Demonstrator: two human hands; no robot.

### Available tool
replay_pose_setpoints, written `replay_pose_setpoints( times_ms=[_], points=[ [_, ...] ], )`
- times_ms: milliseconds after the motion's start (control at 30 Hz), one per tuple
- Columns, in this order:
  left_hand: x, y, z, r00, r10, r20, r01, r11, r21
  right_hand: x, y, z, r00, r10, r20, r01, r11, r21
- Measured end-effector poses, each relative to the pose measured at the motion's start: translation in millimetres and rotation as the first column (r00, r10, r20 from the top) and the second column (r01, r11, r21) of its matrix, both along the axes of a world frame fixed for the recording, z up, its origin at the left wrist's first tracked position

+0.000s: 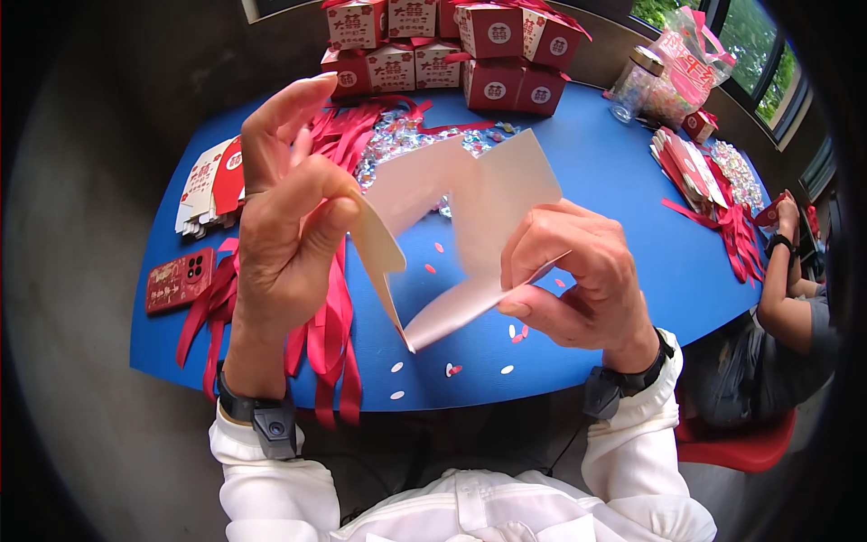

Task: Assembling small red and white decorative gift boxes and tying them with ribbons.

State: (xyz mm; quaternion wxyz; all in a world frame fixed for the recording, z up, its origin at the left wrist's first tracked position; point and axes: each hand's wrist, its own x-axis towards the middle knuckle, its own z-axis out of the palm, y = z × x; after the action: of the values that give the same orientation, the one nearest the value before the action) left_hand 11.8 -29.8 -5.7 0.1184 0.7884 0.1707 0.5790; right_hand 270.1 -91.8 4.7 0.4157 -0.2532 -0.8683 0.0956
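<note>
Between my hands, above the table, is a small cardboard gift box [508,194] opened out into a four-sided sleeve. Its pale, plain inner faces show, and I can see through it to the table. My left hand [293,217] pinches the left panel between thumb and forefinger, with the other fingers raised. At the right, my right hand [578,275] grips the near panel's edge between thumb and curled fingers. Red ribbons [330,330] lie beside and beneath my left wrist. Behind the box is a heap of shiny wrapped candies [388,149], partly hidden by it.
Finished red and white boxes [497,86] are stacked at the back. Flat folded boxes [209,185] and a red phone [181,282] lie left. Small paper petals [506,369] dot the blue table [596,163]. A jar [638,81] stands far right; another person's arm [778,271] is at the right edge.
</note>
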Motion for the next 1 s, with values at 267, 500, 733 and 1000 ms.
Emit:
replay_pose_setpoints(
  times_ms=[267, 500, 733, 1000],
  points=[
    [13.7, -9.6, -2.4, 0.961, 0.147, -0.236, -0.185, 0.972, -0.145, -16.4, -7.3, -18.4, 0.973, -0.164, -0.16, 0.136, 0.976, -0.17],
    [16.9, -22.4, 6.9, 0.969, -0.017, -0.245, -0.041, 0.973, -0.228, -16.7, -7.5, -15.0, 0.972, -0.068, -0.227, 0.006, 0.965, -0.262],
    [9.0, -6.3, -6.4, 0.981, -0.139, 0.134, 0.188, 0.846, -0.499, -16.2, 1.9, -21.0, 0.978, -0.016, -0.21, 0.023, 0.999, 0.029],
    [8.6, 9.3, -15.0, 0.922, -0.338, 0.191, 0.388, 0.777, -0.495, -15.1, -11.1, -14.4, 0.941, -0.332, -0.067, 0.337, 0.938, 0.079]
  ],
)
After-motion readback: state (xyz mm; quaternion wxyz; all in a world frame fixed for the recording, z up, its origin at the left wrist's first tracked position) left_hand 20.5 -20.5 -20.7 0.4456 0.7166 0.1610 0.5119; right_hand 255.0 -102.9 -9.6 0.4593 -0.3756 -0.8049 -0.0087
